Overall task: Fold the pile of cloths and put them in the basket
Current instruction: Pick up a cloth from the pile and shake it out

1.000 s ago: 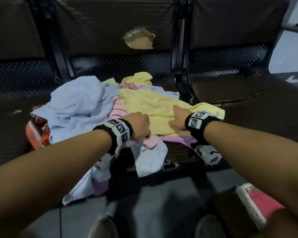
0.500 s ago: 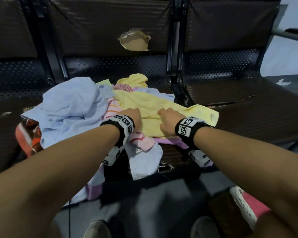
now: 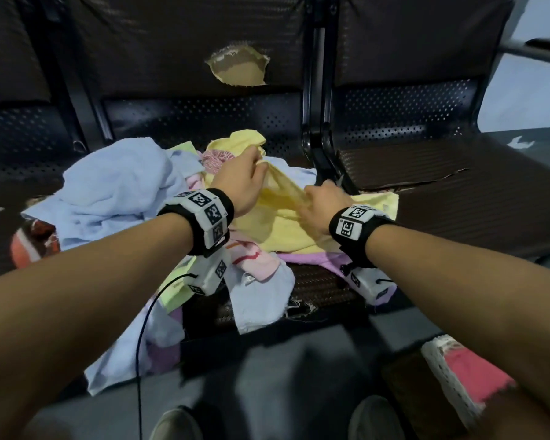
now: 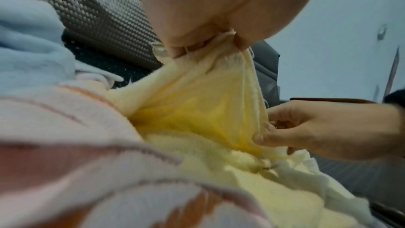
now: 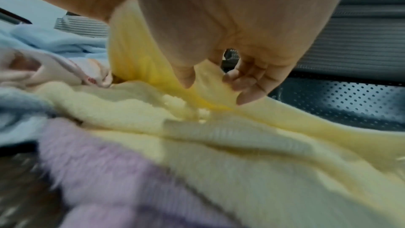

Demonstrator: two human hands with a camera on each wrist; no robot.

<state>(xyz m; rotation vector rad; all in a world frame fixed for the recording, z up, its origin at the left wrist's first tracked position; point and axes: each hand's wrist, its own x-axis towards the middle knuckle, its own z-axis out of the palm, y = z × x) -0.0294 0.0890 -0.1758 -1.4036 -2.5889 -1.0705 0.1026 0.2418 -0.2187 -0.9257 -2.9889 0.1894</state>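
Observation:
A pile of cloths lies on a dark bench seat (image 3: 324, 287). On top is a yellow cloth (image 3: 277, 217) (image 4: 197, 107) (image 5: 166, 115). My left hand (image 3: 245, 179) (image 4: 208, 44) pinches its far corner and lifts it. My right hand (image 3: 321, 201) (image 4: 267, 131) (image 5: 210, 79) pinches the same raised edge lower down, to the right. A light blue cloth (image 3: 118, 185) is bunched at the left. A pink striped cloth (image 3: 254, 258) and a purple cloth (image 3: 311, 258) (image 5: 98, 153) lie under the yellow one. No basket shows clearly.
The bench backrest (image 3: 178, 52) has a torn hole (image 3: 238, 66). A metal divider (image 3: 318, 134) separates the seat to the right (image 3: 458, 192). An orange-and-white thing (image 3: 29, 246) sits left of the pile. A pink-and-white object (image 3: 461, 379) lies on the floor, lower right.
Both hands left the near part of the yellow cloth and reached farther over it. The left hand took the far corner and raised it; the right hand took the edge beside it.

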